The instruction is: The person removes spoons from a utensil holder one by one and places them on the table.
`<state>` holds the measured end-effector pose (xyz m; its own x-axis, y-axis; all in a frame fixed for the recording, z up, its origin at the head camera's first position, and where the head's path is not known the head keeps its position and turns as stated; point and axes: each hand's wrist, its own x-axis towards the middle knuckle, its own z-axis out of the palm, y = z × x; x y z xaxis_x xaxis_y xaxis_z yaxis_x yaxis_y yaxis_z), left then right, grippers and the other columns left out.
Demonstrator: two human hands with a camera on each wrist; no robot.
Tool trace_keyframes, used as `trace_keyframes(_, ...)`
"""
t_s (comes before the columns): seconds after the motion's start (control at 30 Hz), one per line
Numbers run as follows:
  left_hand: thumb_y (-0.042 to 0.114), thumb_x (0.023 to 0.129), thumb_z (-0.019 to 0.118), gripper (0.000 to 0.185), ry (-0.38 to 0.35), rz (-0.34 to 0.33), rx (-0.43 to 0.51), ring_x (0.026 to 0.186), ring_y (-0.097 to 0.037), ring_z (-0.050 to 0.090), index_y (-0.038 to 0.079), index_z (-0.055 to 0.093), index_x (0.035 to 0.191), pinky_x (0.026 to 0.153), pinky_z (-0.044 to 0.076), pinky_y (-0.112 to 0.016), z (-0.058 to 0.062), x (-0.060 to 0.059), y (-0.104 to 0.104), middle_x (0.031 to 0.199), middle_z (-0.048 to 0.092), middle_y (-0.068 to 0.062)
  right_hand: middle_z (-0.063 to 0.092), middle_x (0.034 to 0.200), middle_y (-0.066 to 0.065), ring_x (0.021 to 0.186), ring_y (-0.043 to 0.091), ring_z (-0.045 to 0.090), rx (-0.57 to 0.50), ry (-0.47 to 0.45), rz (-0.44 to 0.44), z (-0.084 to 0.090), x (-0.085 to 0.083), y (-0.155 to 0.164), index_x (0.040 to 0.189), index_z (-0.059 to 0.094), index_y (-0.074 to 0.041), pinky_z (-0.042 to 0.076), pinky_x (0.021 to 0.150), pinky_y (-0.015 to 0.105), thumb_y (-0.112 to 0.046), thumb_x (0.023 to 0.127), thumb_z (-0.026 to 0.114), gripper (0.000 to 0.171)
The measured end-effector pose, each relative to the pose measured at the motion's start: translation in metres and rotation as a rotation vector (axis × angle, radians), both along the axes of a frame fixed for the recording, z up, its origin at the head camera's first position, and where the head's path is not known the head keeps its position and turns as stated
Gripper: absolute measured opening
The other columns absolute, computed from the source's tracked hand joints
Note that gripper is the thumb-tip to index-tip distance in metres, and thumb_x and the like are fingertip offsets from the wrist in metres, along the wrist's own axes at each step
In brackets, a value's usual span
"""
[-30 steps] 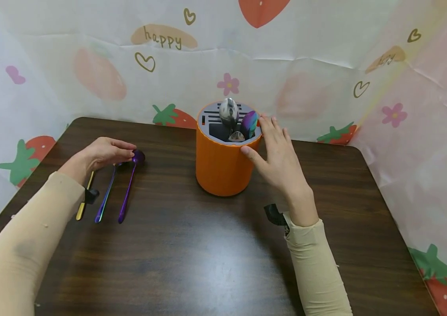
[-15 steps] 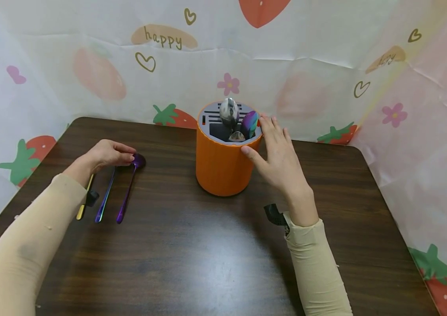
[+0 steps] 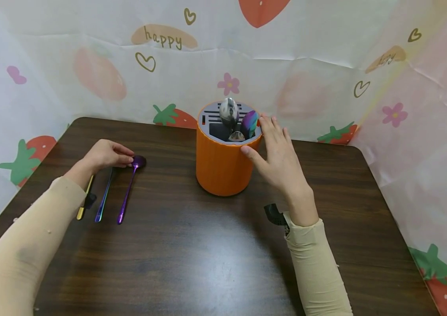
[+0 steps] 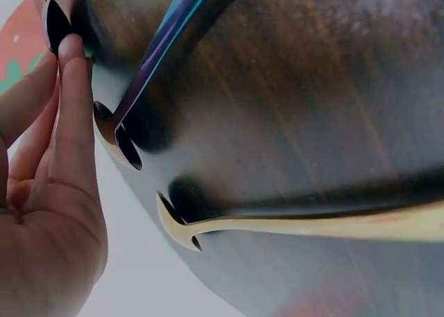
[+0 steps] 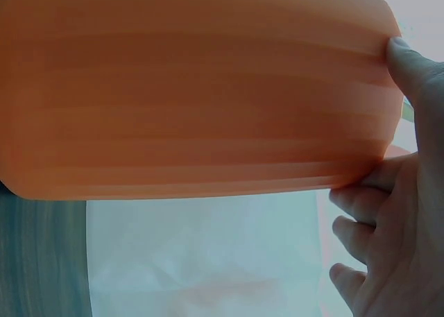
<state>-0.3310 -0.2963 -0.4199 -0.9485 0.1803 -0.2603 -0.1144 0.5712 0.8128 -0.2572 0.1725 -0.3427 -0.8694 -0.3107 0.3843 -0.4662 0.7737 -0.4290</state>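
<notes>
My left hand (image 3: 106,156) pinches the bowl edge of a purple spoon (image 3: 126,197) between thumb and fingertips, at the left of the table. In the left wrist view that spoon (image 4: 55,22) shows only in part, at the top left corner. Beside it lie a blue-purple iridescent spoon (image 4: 156,64) and a gold spoon (image 4: 277,227), both bowl down. My right hand (image 3: 284,164) rests against the right side of an orange utensil holder (image 3: 223,166), thumb and fingers spread at its upper edge. In the right wrist view its thumb and forefinger touch the holder's end.
The holder's grey slotted top (image 3: 211,116) bears a large silver spoon (image 3: 228,112), a smaller silver one (image 3: 236,136) and an iridescent spoon (image 3: 249,123). A dark wooden table (image 3: 192,254) lies beneath, with a patterned cloth (image 3: 310,44) hanging behind and at both sides.
The left hand and the purple spoon have shifted slightly toward the person. The right hand and the orange holder stay where they were.
</notes>
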Motion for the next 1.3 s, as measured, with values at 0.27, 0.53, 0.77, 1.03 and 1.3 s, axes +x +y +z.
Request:
trace_keyframes(0.27,0.006,0.099,0.071,0.041,0.025,0.004,-0.020,0.082,-0.008,0.074,-0.018,0.061,0.131,0.080,0.064,-0.029,-0.001,0.004,0.000,0.108,0.077,-0.019,0.018,0.173,0.002,0.161,0.023,0.006,0.003,0.002,0.000,0.000,0.001,-0.001,0.168,0.017,-0.016,-0.001,0.131,0.046,-0.067,0.102,0.048,0.089)
trace_keyframes(0.53,0.012,0.100,0.071,0.040,0.079,0.011,-0.090,0.092,-0.022,0.077,-0.013,0.064,0.130,0.082,0.064,-0.036,0.002,0.010,0.001,0.115,0.074,-0.023,0.017,0.173,0.003,0.161,0.023,0.006,0.003,0.000,-0.002,0.000,0.001,0.000,0.168,0.017,-0.016,-0.001,0.131,0.046,-0.068,0.102,0.047,0.089)
trace_keyframes(0.77,0.032,0.105,0.064,0.045,0.241,0.078,-0.124,0.097,-0.030,0.074,-0.001,0.064,0.136,0.082,0.063,-0.037,0.019,0.020,0.015,0.125,0.070,-0.025,0.018,0.173,0.004,0.161,0.022,0.005,-0.001,0.002,0.001,-0.001,0.000,0.000,0.168,0.016,-0.017,-0.001,0.131,0.046,-0.069,0.102,0.047,0.089)
trace_keyframes(1.03,0.034,0.105,0.063,0.045,0.422,0.123,0.070,0.095,-0.003,0.066,0.006,0.063,0.139,0.075,0.056,-0.016,0.058,0.032,0.059,0.130,0.069,-0.011,0.018,0.173,0.005,0.161,0.021,0.005,-0.004,0.002,0.006,0.000,-0.001,0.000,0.168,0.017,-0.016,-0.001,0.131,0.046,-0.069,0.101,0.046,0.090)
trace_keyframes(1.3,0.022,0.105,0.063,0.036,0.520,0.131,0.327,0.099,-0.010,0.067,0.008,0.063,0.138,0.081,0.054,-0.023,0.091,0.050,0.115,0.124,0.070,-0.005,0.018,0.173,0.006,0.161,0.024,0.006,0.002,0.005,0.005,0.000,0.000,0.000,0.168,0.017,-0.015,-0.001,0.131,0.046,-0.070,0.101,0.046,0.091)
